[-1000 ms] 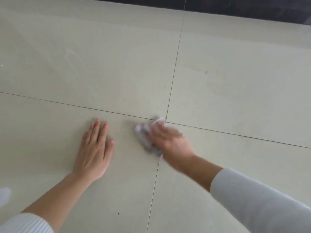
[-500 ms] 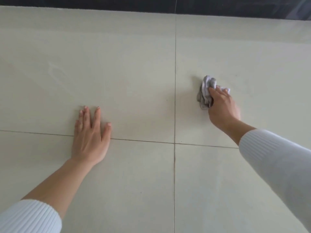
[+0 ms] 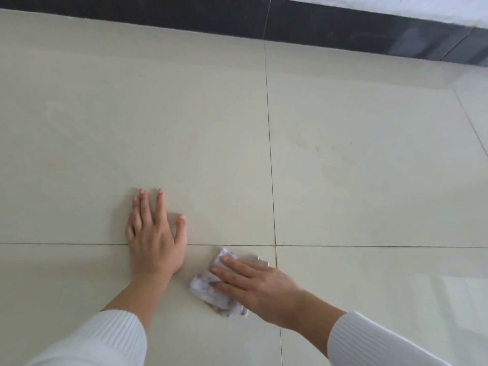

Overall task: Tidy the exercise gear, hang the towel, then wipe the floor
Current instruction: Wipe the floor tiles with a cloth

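Floor [image 3: 356, 207]: pale glossy tiles with thin grout lines; a dark baseboard [image 3: 343, 30] runs along the far edge.
Left hand [image 3: 155, 233]: open, palm flat on the floor, fingers spread, lying across a grout line.
Right hand [image 3: 253, 283]: flat, fingers extended, pressing a cloth to the tile, not curled around it.
Cloth [image 3: 211, 289]: crumpled, whitish-grey, under the right fingers, just right of the left wrist, near the grout crossing.
Sleeves [image 3: 105, 342]: white ribbed knit on both forearms.

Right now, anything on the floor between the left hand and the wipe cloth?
Nothing: head view shows only a narrow strip of bare tile floor between the left hand and the cloth under the right hand.
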Available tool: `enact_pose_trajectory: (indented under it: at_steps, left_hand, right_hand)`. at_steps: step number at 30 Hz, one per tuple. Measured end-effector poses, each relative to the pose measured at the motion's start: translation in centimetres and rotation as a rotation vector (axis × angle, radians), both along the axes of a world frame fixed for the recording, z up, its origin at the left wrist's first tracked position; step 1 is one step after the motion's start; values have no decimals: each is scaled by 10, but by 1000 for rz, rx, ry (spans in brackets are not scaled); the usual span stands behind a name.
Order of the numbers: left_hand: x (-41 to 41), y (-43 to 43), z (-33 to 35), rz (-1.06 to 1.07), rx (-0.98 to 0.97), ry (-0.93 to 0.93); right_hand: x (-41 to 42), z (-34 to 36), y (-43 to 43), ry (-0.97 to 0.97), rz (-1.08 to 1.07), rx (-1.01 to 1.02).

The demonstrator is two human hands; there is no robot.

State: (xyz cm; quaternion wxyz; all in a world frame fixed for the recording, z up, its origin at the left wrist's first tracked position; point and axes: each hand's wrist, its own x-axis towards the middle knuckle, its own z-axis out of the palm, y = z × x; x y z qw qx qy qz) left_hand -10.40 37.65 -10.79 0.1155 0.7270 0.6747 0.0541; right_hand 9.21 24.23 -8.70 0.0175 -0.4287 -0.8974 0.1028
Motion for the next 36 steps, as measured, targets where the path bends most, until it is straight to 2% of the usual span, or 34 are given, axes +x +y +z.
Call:
enact_pose_trajectory:
  at_steps: [2,6,10,16,19,22,26,28,30,31,33,36]
  left_hand:
    - [0,1,3,-18,-14,14]
    - [0,-1,3,-6,-71,25]
    - [0,1,3,-6,-77,19]
    - [1,0,2,-2,-56,6]
    - [1,1,1,-2,-28,8]
    - [0,3,1,1,-33,30]
    - [-3,4,3,-18,-75,64]
    - [-5,7,7,-72,-95,104]
    - [-13,15,14,-116,-143,122]
    - [-17,22,18,-124,-175,118]
    - [-28,39,23,-73,-247,99]
    - [-37,70,24,132,-341,64]
  right_hand:
    - [9,10,11,-26,-113,33]
    - [49,27,44,-42,-581,-38]
    - [103,32,100,-107,-782,-178]
    - [148,15,201,-40,-1056,-190]
    - [151,14,251,38,-1060,-147]
    - [121,8,267,128,-891,-77]
    - [53,-1,202,236,-326,-27]
    - [47,-3,160,209,-24,-98]
    - [74,-4,160,166,107,-98]
    - [92,-6,173,166,37,-55]
    - [126,-5,208,201,-282,-16]
    - [158,-1,267,175,-674,-14]
